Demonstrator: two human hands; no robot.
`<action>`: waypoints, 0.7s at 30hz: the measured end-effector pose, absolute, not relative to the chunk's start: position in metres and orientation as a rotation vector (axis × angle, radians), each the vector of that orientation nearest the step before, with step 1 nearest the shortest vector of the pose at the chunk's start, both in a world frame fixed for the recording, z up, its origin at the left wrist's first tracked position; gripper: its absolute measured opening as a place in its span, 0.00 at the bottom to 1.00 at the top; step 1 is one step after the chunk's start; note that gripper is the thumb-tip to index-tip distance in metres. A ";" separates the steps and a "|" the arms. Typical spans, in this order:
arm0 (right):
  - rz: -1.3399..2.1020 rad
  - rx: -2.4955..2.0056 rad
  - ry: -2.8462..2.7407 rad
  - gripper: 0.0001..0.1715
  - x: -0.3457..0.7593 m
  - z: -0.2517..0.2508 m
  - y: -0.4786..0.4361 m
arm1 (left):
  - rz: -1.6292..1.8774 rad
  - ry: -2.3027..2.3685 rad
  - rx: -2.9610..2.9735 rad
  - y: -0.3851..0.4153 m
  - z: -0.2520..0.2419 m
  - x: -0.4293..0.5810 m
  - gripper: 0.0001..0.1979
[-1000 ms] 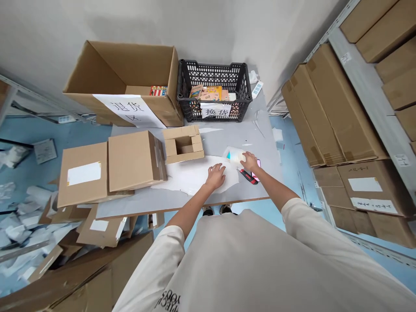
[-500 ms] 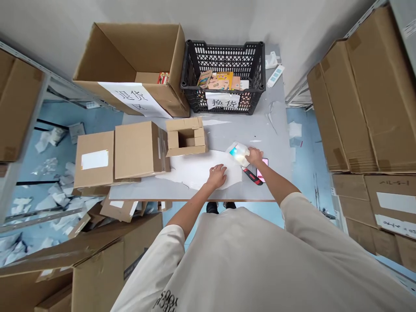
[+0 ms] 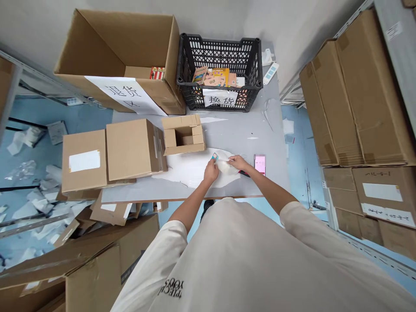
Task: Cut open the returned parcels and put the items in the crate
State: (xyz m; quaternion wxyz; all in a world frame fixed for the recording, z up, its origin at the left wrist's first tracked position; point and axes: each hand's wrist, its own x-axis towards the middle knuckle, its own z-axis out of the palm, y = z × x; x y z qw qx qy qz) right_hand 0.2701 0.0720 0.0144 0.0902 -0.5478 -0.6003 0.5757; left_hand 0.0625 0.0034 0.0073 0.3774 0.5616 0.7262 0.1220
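Both my hands meet over the near middle of the grey table [image 3: 234, 130]. Between them is a small clear plastic packet [image 3: 223, 166] with a blue-and-pink item showing at its left end. My left hand [image 3: 211, 172] pinches the packet's left end, and my right hand [image 3: 238, 162] grips its right end. The packet hangs just over a white sheet [image 3: 188, 171] lying flat on the table. A red-and-black utility knife [image 3: 244, 173] lies partly hidden under my right wrist. A pink-screened phone [image 3: 260, 164] rests just right of my right hand.
A small open cardboard box [image 3: 183, 135] sits behind the sheet, two closed cartons [image 3: 130, 149] to its left. At the back stand a big open carton [image 3: 120, 60] with a paper sign and a black crate [image 3: 221, 73] holding small packages. Flattened cartons fill the right shelves [image 3: 354, 95]. Scrap litters the floor at left.
My right hand carried the packet left and nearer, off the spot by the knife. My left hand rose from the white sheet and took the packet's other end. The phone now shows fully.
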 end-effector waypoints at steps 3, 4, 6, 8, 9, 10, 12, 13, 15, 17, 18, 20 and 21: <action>1.726 -1.560 -1.871 0.20 0.257 0.018 0.065 | 0.388 2.005 1.348 -0.004 0.010 0.046 0.20; 1.695 -1.576 -1.901 0.20 0.254 0.019 0.065 | 0.384 2.045 1.338 -0.007 0.012 0.039 0.19; 1.567 -1.656 -1.958 0.19 0.249 0.022 0.068 | 0.342 2.092 1.348 -0.012 0.017 0.027 0.18; 1.386 -1.752 -2.044 0.15 0.246 0.027 0.074 | 0.305 2.090 1.385 -0.016 0.023 0.018 0.18; 1.293 -1.788 -2.110 0.12 0.246 0.032 0.076 | 0.313 2.065 1.409 -0.017 0.026 0.015 0.18; 1.211 -1.803 -2.194 0.10 0.246 0.037 0.079 | 0.346 2.022 1.440 -0.018 0.030 0.014 0.19; 1.087 -1.755 -2.390 0.12 0.246 0.051 0.081 | 0.471 1.891 1.531 -0.016 0.039 0.014 0.21; 1.041 -1.694 -2.477 0.13 0.247 0.059 0.081 | 0.540 1.819 1.585 -0.015 0.045 0.015 0.23; 0.968 -1.550 -2.575 0.14 0.246 0.077 0.080 | 0.639 1.706 1.682 -0.009 0.057 0.018 0.24; 0.920 -1.455 -2.542 0.15 0.245 0.094 0.078 | 0.678 1.632 1.716 -0.001 0.070 0.020 0.23; 0.907 -1.433 -2.487 0.15 0.243 0.101 0.076 | 0.693 1.604 1.701 0.003 0.075 0.020 0.24; 0.908 -1.406 -2.336 0.16 0.238 0.112 0.074 | 0.742 1.564 1.623 0.011 0.084 0.020 0.25; 0.931 -1.387 -2.252 0.16 0.235 0.116 0.073 | 0.776 1.554 1.569 0.015 0.088 0.020 0.24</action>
